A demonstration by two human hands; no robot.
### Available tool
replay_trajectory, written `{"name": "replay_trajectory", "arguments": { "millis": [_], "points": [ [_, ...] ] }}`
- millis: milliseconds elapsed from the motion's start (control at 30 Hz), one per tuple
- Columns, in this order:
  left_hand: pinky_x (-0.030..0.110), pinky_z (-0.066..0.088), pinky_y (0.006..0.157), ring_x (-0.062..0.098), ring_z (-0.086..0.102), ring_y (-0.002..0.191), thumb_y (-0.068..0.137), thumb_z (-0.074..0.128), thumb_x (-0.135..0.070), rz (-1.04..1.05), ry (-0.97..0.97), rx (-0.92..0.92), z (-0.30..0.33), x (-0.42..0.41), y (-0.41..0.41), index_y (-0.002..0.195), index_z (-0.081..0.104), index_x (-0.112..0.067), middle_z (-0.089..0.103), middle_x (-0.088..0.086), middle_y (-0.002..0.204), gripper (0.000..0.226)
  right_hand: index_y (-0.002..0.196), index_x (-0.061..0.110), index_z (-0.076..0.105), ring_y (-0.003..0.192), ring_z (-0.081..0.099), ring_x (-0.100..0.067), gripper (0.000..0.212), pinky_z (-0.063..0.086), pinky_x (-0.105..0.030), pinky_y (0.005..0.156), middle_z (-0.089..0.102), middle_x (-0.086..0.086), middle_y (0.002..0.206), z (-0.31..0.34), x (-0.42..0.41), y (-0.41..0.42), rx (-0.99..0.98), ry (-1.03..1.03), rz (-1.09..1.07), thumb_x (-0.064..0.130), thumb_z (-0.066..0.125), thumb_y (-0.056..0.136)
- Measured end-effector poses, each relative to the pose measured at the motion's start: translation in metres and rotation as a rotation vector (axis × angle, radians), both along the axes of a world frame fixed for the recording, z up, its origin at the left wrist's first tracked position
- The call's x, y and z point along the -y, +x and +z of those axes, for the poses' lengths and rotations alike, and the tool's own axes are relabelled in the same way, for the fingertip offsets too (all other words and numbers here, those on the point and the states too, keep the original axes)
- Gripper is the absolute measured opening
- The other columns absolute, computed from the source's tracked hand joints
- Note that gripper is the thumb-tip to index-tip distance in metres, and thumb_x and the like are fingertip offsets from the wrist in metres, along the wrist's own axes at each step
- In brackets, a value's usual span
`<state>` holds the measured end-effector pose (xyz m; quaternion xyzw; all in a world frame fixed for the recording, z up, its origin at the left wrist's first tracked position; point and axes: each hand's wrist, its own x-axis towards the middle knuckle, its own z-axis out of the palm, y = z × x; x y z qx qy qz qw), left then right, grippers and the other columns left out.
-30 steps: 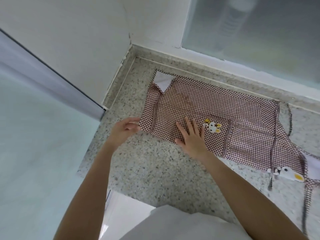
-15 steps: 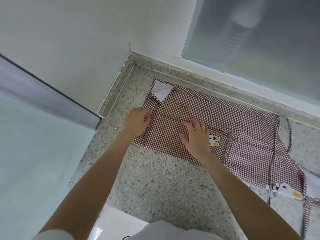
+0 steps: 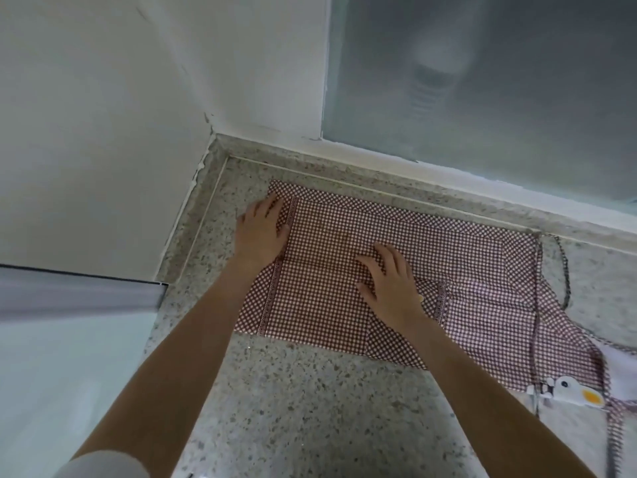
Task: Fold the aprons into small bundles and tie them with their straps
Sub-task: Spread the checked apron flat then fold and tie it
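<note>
Where the speckled granite counter meets the white wall and a frosted glass pane, a brown-and-white gingham apron is laid flat, folded into a long rectangular band that runs along the counter's back edge from near the far left corner toward the right. The cloth is thin and creased in straight lines, and narrow lace-like trim strips are stitched across it near its left end. The left hand is spread flat, fingers straight, and is pressed on the apron's left end, partly over the bare stone. The right hand is likewise released and flat, with fingers splayed, and is pressed on the middle of the fabric beside a patch pocket edged in trim. Nothing is gripped by either hand. A thin dark strap is seen curving over the stone just past the apron's right end. Toward the counter's right edge, a white duck-shaped patch with an orange bill is sewn to pale cloth. A pale sleeve is visible at the lower left.
</note>
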<state>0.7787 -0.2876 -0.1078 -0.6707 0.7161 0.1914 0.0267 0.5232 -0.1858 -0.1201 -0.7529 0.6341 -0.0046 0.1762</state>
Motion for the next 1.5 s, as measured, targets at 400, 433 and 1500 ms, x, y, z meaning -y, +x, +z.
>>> {"name": "replay_trajectory", "arguments": {
  "millis": [400, 433, 1500],
  "points": [
    [0.044, 0.019, 0.112, 0.028, 0.018, 0.14, 0.087, 0.057, -0.042, -0.378, -0.142, -0.168, 0.038, -0.076, -0.129, 0.136, 0.044, -0.02, 0.031, 0.007, 0.149, 0.055, 0.099, 0.008, 0.059, 0.085, 0.055, -0.027, 0.019, 0.043, -0.039, 0.075, 0.061, -0.007, 0.091, 0.043, -0.092, -0.085, 0.12, -0.329, -0.628, 0.018, 0.066, 0.084],
    [0.043, 0.017, 0.113, 0.027, 0.016, 0.141, 0.087, 0.057, -0.042, -0.431, -0.105, -0.186, 0.041, -0.088, -0.152, 0.138, 0.041, -0.021, 0.028, 0.005, 0.151, 0.057, 0.098, 0.006, 0.059, 0.084, 0.055, -0.028, 0.021, 0.043, -0.04, 0.074, 0.061, -0.009, 0.09, 0.045, -0.113, -0.105, 0.082, -0.308, -0.748, 0.019, 0.067, 0.084],
    [0.035, 0.041, 0.097, 0.022, 0.04, 0.12, 0.082, 0.064, -0.044, -0.542, 0.116, -0.058, 0.025, -0.238, -0.408, 0.129, 0.049, -0.018, 0.042, 0.004, 0.13, 0.056, 0.104, 0.011, 0.055, 0.092, 0.052, -0.032, 0.053, 0.045, -0.043, 0.08, 0.055, -0.012, 0.102, 0.04, -0.202, -0.354, -0.081, -0.063, -0.401, 0.052, 0.068, 0.073]
  ]
}}
